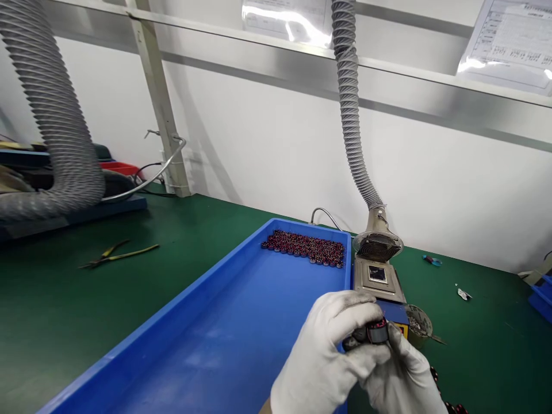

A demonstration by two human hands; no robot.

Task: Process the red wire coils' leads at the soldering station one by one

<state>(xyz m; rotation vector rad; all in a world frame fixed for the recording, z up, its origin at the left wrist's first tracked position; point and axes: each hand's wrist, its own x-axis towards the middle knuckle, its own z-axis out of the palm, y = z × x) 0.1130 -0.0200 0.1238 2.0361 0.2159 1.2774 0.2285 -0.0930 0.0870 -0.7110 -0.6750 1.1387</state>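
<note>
Both my hands wear white gloves with dark smudges and meet at the lower right of the head view. My left hand is closed around small dark round parts. One of these, a wound coil with a grey-black rim and reddish-pink windings, shows between the fingertips. The fingers of my right hand are bent and press against the coil's right side. Packed at the far end of a long blue tray are many similar dark red and black coils. More coils lie partly hidden beside my right hand.
A metal heating pot with a square opening stands right of the tray, under a grey exhaust hose. Beside it is a round tin. Yellow-handled pliers lie on the green table. A thicker hose stands left.
</note>
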